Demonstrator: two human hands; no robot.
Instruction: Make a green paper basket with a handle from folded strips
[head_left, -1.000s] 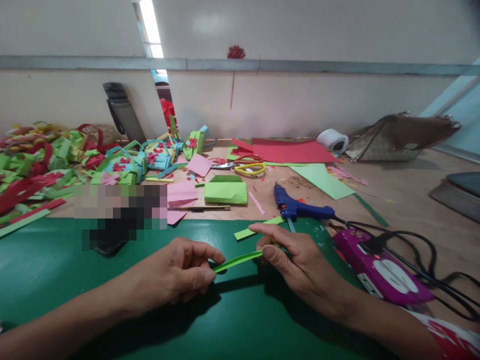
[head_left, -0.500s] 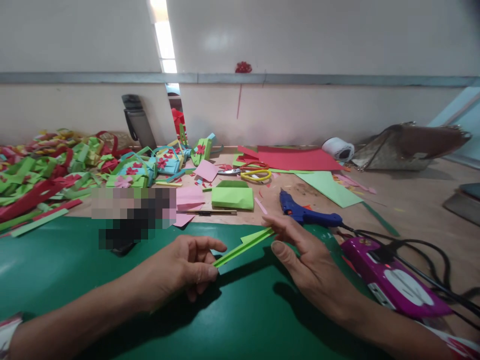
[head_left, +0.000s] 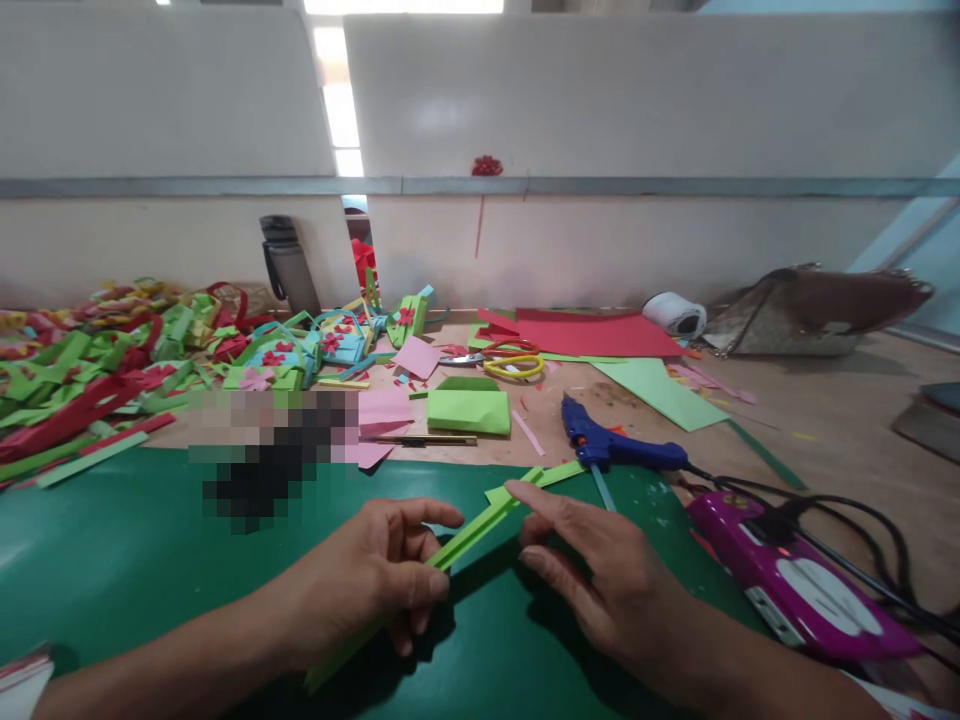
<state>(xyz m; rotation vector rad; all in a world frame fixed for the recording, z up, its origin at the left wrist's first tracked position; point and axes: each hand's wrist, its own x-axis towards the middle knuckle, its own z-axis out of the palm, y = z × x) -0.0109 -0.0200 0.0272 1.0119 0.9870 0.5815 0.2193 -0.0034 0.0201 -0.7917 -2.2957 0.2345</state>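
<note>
A narrow folded strip of light green paper (head_left: 480, 530) slants up to the right above the green mat. My left hand (head_left: 367, 570) pinches it between thumb and fingers, and its lower end shows below that hand. My right hand (head_left: 607, 560) is at the strip's far end, with the index fingertip against it and the thumb apart below. Behind the strip, another flat green paper piece (head_left: 559, 475) lies on the mat. A folded green paper packet (head_left: 469, 411) sits beyond the mat's edge, with a thin dark stick (head_left: 420, 440) in front of it.
A blue glue gun (head_left: 615, 440) lies right of centre, its cord running near a purple power strip (head_left: 806, 580). Yellow-handled scissors (head_left: 514, 367) and red paper (head_left: 592, 332) are at the back. Paper strips and small paper bags (head_left: 274, 365) pile up left, near a bottle (head_left: 289, 262).
My right hand has gone from flat, outstretched fingers to a pointing index finger on the strip. My left hand keeps its hold. The whole view has shifted slightly downward in the picture.
</note>
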